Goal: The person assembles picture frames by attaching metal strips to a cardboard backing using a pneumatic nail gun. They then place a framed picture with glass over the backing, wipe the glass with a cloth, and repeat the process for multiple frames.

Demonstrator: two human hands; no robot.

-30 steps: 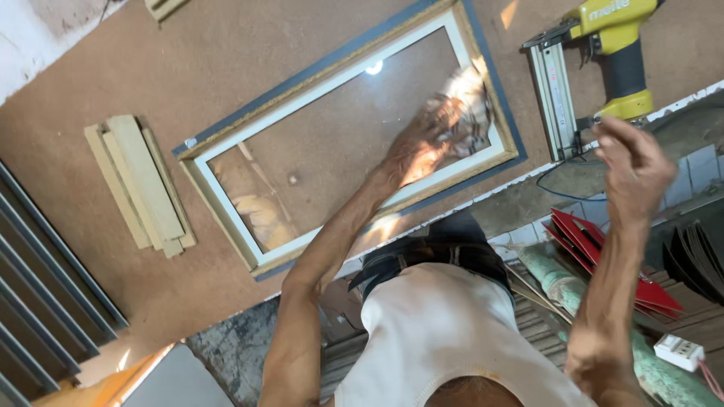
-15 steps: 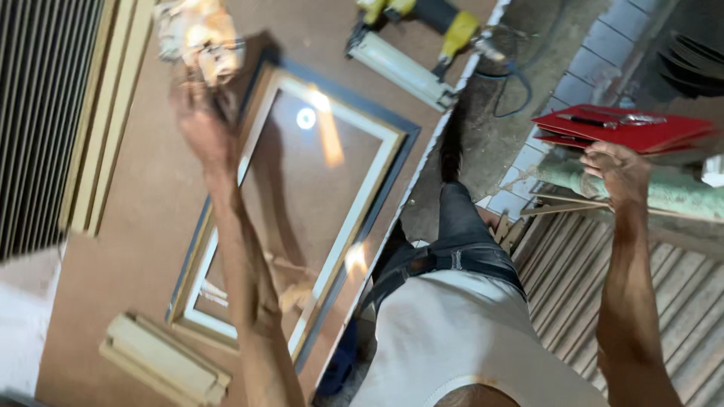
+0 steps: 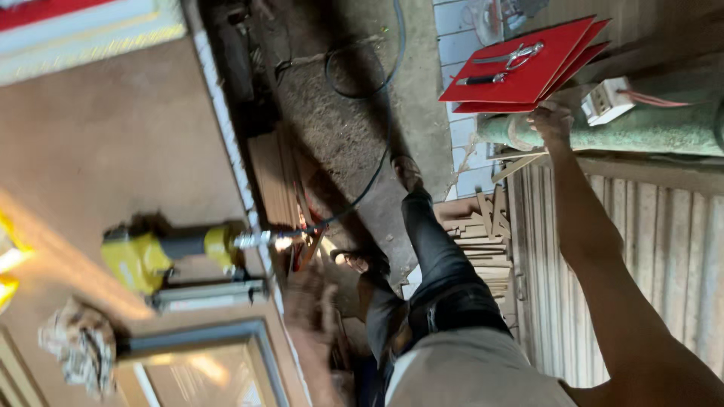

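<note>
Desk (image 3: 113,151) carries picture frame (image 3: 204,362), yellow nail gun (image 3: 173,260), crumpled rag (image 3: 75,347), all untouched. Right hand (image 3: 553,120) touches red sheets (image 3: 520,71), grip unclear. Left hand (image 3: 313,301) blurred, apparently empty, beside desk edge.

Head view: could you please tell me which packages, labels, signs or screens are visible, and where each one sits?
No screens, signs or readable labels show.
Red flat folders: stacked top right, scissors lying on them, just above the right hand.
White small box: beside the folders, red wires leading off it.
</note>
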